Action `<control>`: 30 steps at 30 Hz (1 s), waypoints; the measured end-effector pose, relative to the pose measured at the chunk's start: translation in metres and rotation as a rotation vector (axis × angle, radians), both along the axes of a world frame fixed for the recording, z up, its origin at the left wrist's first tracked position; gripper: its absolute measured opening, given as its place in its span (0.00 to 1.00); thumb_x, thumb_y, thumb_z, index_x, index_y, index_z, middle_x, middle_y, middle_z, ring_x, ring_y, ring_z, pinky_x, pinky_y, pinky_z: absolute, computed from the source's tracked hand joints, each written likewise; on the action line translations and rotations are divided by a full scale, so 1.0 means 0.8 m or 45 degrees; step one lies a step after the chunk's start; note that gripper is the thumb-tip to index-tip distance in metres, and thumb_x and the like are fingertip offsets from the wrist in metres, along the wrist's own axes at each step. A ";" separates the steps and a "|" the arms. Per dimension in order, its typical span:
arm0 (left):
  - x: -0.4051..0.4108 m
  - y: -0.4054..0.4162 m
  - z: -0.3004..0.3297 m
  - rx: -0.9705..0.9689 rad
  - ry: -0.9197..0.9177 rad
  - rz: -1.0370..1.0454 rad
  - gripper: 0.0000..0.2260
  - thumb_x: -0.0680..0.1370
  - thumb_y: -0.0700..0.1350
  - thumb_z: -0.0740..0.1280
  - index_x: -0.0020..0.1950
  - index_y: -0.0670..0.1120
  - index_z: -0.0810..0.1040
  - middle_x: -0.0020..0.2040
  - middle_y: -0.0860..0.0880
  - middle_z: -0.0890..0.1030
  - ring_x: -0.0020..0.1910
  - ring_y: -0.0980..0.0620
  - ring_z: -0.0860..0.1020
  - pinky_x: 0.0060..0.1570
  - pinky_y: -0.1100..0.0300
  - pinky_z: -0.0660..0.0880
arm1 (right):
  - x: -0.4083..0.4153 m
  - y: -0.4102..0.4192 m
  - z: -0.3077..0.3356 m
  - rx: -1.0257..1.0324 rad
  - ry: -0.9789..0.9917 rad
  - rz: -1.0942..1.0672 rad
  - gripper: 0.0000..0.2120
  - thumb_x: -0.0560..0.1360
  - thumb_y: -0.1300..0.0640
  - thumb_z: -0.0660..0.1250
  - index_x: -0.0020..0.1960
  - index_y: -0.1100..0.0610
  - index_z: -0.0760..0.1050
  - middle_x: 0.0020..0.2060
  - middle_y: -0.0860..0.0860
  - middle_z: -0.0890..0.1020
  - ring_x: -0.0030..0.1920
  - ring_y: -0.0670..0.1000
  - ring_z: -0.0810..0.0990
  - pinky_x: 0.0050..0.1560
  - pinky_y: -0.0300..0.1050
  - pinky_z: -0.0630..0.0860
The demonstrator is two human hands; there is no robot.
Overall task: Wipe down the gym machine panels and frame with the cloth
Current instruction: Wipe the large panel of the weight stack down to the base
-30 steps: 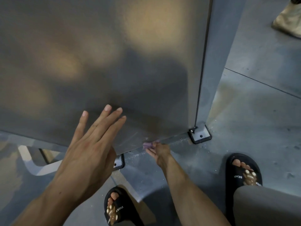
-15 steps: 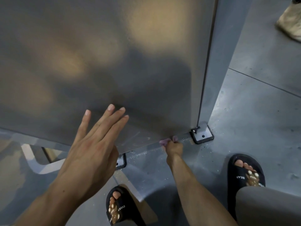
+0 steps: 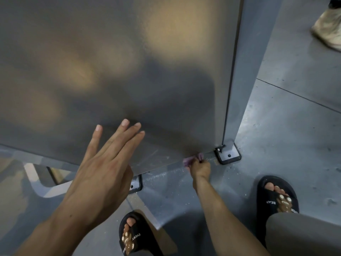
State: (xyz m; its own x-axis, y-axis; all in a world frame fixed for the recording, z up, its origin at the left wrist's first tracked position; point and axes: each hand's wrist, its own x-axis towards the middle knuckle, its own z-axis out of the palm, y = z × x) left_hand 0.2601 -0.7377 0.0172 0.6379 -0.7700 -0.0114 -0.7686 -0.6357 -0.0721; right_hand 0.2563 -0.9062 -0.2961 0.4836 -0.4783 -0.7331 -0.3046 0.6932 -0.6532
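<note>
The cloth [image 3: 191, 160] looked soft and light, likely to bunch, so it was best kept wadded in the fingers. It was small, purple and crumpled, at the bottom edge of the grey panel [image 3: 110, 71], near the corner foot plate [image 3: 228, 156]. The right hand [image 3: 200, 168] gripped it. The left hand [image 3: 103, 169] lay open, fingers straight, against the panel.

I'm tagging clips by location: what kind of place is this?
Probably a gym or equipment room: a tall grey metal panel stands on a post bolted by a foot plate to the grey tiled floor.
</note>
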 end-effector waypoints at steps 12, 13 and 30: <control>0.001 0.002 -0.001 0.016 -0.017 0.006 0.35 0.73 0.38 0.61 0.82 0.45 0.62 0.83 0.51 0.61 0.84 0.53 0.50 0.80 0.39 0.45 | 0.000 -0.050 -0.019 0.053 -0.109 -0.585 0.19 0.80 0.76 0.56 0.60 0.57 0.74 0.47 0.57 0.79 0.46 0.55 0.78 0.42 0.39 0.80; 0.001 0.002 0.000 0.010 -0.023 0.007 0.35 0.73 0.38 0.61 0.82 0.45 0.62 0.83 0.51 0.61 0.84 0.52 0.51 0.80 0.38 0.46 | 0.000 -0.040 -0.019 -0.043 -0.042 -0.438 0.16 0.81 0.74 0.57 0.57 0.57 0.75 0.48 0.58 0.80 0.47 0.56 0.78 0.41 0.39 0.78; 0.001 0.002 -0.002 -0.028 -0.019 0.003 0.33 0.74 0.39 0.59 0.81 0.45 0.63 0.82 0.50 0.63 0.83 0.52 0.52 0.79 0.36 0.48 | -0.004 -0.052 0.013 -0.317 0.206 0.288 0.17 0.78 0.64 0.59 0.37 0.50 0.78 0.34 0.52 0.80 0.31 0.42 0.78 0.32 0.34 0.72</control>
